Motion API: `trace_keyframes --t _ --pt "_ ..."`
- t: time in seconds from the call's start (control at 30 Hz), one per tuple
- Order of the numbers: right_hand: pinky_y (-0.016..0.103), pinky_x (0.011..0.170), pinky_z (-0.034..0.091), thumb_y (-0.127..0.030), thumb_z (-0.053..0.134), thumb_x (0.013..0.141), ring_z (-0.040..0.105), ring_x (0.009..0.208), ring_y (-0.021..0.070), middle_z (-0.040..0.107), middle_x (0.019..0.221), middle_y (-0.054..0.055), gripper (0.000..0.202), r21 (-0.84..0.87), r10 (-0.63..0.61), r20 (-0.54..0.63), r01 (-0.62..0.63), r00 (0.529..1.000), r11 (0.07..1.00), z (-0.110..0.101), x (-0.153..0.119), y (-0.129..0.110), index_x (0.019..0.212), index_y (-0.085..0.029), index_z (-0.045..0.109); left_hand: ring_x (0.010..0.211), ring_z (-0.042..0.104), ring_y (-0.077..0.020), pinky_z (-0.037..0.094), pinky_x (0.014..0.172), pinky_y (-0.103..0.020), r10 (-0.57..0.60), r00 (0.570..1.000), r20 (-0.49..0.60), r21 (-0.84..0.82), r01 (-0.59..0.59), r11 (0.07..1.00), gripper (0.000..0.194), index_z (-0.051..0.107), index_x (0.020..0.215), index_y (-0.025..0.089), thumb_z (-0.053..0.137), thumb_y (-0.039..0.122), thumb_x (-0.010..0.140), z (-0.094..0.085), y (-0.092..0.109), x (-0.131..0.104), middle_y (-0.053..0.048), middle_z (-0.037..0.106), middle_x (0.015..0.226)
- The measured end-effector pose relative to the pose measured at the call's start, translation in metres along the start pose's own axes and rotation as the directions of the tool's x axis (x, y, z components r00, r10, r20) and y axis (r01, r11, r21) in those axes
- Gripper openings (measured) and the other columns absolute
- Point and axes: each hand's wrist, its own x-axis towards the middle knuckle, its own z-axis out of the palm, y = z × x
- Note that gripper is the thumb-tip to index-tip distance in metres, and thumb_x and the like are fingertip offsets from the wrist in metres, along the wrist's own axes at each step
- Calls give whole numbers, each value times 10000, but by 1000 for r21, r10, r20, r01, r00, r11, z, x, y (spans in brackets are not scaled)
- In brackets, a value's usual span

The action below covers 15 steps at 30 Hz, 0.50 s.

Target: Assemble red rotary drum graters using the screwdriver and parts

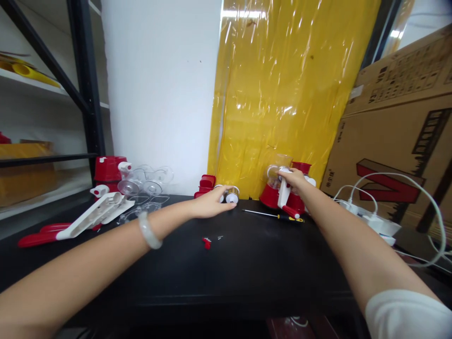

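Observation:
At the back of the black table, my left hand [213,202] curls its fingers and thumb around a grater drum [232,195], a short metal cylinder with a white end. A second white-ended drum sits partly hidden behind those fingers. My right hand [294,180] grips the white hub of a rotary grater, above its crank handle [283,194] with a red knob. The grater's red base [269,196] stands on the table, with a clear part above it. Between both hands lies a screwdriver [271,214] with a yellow and black handle.
Small red parts [206,243] and screws [220,237] lie mid-table. Left are white-and-red handles [95,216], clear plastic parts [152,187] and stacked red bases [108,168]. Red containers [205,183] stand behind my left hand. A power strip [374,220] with cables and a cardboard box [391,132] flank the right.

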Motion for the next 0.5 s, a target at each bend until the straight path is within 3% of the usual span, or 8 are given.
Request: trace_keyframes --t 0.13,0.27,0.5 --pt "221 395 409 -408 786 603 562 531 129 684 886 93 696 -47 52 -37 -53 998 997 -4 7 14 1208 -135 578 1267 475 -235 356 1050 -330 -17 988 156 14 15 1000 569 484 1304 177 512 510 844 -22 -16 -18 -94 500 1400" --pt "214 383 375 -427 780 619 546 511 119 681 867 83 702 -89 61 -15 -62 998 994 -2 13 20 1221 -132 573 1258 482 -219 361 1043 -320 -57 984 169 -13 60 998 571 488 1306 199 510 526 839 -31 -23 -31 -77 511 1395" --pt "228 388 367 -439 766 638 534 481 119 675 806 76 656 -148 70 34 -65 997 987 3 18 20 1189 -125 599 1222 511 -228 381 1028 -327 -64 981 182 -11 67 998 549 522 1288 221 536 513 824 -28 -22 -35 -56 542 1358"
